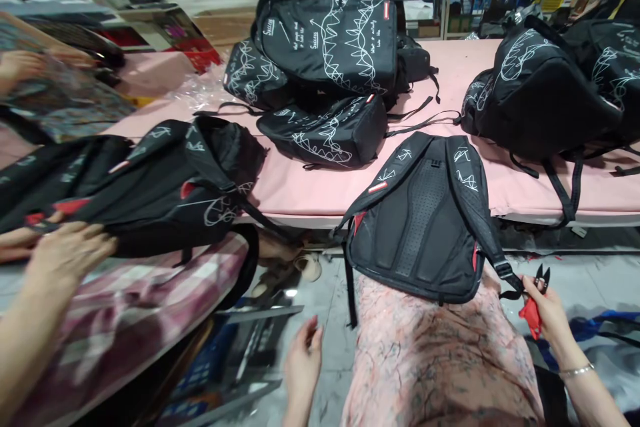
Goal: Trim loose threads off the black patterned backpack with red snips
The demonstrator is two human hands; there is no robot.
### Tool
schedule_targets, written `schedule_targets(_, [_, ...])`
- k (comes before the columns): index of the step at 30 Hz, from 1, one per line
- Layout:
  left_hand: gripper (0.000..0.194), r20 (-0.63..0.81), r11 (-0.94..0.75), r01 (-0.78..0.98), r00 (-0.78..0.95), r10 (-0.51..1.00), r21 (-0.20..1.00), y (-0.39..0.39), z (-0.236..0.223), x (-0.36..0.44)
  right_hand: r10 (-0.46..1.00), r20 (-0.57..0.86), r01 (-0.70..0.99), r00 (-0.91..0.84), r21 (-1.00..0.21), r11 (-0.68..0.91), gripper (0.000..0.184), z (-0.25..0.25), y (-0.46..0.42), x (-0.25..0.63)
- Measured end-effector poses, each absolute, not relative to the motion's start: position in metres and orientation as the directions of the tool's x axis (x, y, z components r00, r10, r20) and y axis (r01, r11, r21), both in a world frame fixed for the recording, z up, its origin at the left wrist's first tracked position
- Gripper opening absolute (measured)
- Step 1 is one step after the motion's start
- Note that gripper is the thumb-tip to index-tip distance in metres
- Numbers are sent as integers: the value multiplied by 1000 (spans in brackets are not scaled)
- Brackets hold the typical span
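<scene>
A black backpack [423, 240] rests on my lap against the table edge, its padded back panel and shoulder straps facing up. My right hand [549, 312] grips small scissors with red handles [531, 318], their dark blades pointing up. Its fingers also meet the buckle end of the backpack's right shoulder strap [506, 272]. My left hand [303, 361] is raised to the left of the backpack, apart from it, with loosely bent fingers and nothing in them. A loose webbing strap [350, 287] hangs down between that hand and the backpack.
Several black backpacks with white scribble prints [325, 40] are piled on the pink table [295, 193], with more backpacks [545, 93] at the right. On the left, a co-worker's hand [73, 250] touches another backpack [165, 193]. Another person stands across the table at far left.
</scene>
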State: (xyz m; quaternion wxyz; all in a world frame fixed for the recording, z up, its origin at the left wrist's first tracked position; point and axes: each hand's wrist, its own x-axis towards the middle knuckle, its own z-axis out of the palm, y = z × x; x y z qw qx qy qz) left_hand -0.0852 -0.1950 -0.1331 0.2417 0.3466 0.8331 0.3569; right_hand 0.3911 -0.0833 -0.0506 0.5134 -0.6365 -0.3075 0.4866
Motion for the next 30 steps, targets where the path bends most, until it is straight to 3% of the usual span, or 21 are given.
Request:
schedule_targets(3, [43,-21,226,228,-657,753,947,-156,-81,-60,873,-245,-119,421,-969,-214,53,-46,-80,382])
schedule_targets(7, [43,63,29,138,-619,783,990,-111,-40,-26,855,-72,-6,514,-997,-81,49,-37,-81,369])
schedule_targets(11, [34,105,59,231,-636,764,971,-96,-35,-16,891,-57,96,451,-989,-112,48,-23,-94,352])
schedule_targets(16, [24,352,46,600,-527,774,799,-95,-24,-24,971,-33,279,236,-955,-100,40,-3,-113,320])
schedule_targets(19, [22,288,-31,539,-399,871,842,-98,-11,-19,1000,6,319,27,-948,-3,38,6,-118,304])
schedule_targets(24, [23,74,-39,158,-220,973,987,-121,-5,11,976,151,495,-160,-843,211,36,25,-118,284])
schedule_targets(26, [23,35,-12,84,-273,961,996,-133,-8,24,946,235,528,-225,-786,321,30,35,-116,275])
schedule_targets(30, [20,90,-47,109,-422,902,993,-147,-10,36,861,308,553,-405,-668,499,25,48,-113,258])
